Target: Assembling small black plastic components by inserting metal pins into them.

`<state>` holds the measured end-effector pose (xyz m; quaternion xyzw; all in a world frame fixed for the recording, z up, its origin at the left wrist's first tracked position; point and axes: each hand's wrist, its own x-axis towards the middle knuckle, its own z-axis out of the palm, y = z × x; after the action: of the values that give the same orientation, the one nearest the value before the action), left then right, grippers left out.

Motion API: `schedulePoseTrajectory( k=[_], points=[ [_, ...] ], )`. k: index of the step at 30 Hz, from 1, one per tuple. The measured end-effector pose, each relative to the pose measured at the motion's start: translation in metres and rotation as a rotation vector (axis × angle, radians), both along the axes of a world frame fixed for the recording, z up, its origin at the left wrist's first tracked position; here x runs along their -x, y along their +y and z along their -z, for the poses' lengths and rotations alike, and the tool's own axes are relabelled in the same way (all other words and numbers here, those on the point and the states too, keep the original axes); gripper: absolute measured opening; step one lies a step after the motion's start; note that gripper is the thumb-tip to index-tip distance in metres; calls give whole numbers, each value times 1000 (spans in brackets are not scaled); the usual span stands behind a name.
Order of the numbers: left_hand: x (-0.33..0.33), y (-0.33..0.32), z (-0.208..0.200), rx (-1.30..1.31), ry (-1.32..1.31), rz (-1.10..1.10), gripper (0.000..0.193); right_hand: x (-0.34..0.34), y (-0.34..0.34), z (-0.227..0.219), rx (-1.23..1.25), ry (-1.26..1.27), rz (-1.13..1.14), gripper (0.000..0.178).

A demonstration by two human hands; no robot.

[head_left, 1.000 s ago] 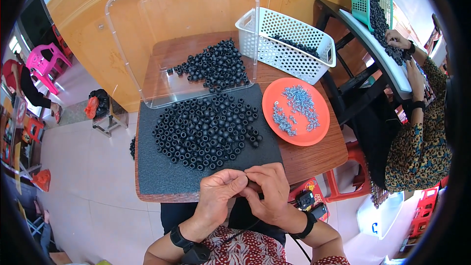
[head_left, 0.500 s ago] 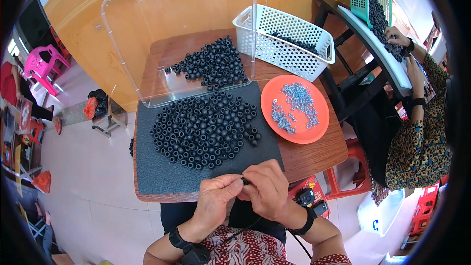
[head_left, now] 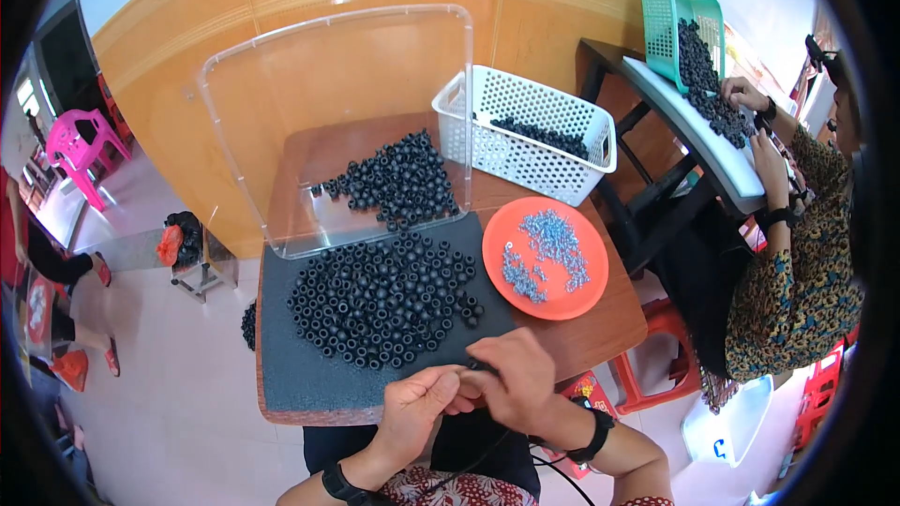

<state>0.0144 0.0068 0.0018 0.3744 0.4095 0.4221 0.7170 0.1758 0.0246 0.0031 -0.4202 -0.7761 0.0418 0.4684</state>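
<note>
My left hand (head_left: 422,412) and my right hand (head_left: 517,382) meet just off the near edge of the dark grey mat (head_left: 309,379). Both are closed, fingertips together. A small black hollow round part (head_left: 475,365) shows at my right fingertips, partly hidden. What my left fingers pinch is covered by the fingers. On the mat beyond lies a pile of the same black parts (head_left: 380,305), many with an open hole facing up. To the right, an orange-red plate (head_left: 588,298) bears many tiny silvery-blue pieces (head_left: 553,244).
A clear plastic bin (head_left: 323,112) stands on its side behind the mat, more black parts (head_left: 403,178) within it. Beside it is a white perforated basket (head_left: 544,173). At right, a co-worker (head_left: 783,290) handles black parts by a green basket (head_left: 666,33). A red stool (head_left: 661,356) stands below.
The view has tilted up, so everything sits lower in it. My right hand has turned, its back now more upward; both hands stay together.
</note>
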Motion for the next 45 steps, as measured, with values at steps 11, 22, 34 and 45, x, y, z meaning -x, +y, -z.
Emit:
schedulePoseTrajectory(
  k=[11,22,34,45],
  points=[
    [57,67,-31,-381,372,-224,18,-109,169,-81,-265,-172,468,18],
    [57,191,-20,-896,1170,-64,20,-85,172,-55,-276,-341,351,43],
    [38,222,-2,-1073,1366,73,18,-125,91,-17,87,-89,237,10],
    [45,178,-40,-642,799,39,15,-125,65,3,220,-254,180,19]
  ],
)
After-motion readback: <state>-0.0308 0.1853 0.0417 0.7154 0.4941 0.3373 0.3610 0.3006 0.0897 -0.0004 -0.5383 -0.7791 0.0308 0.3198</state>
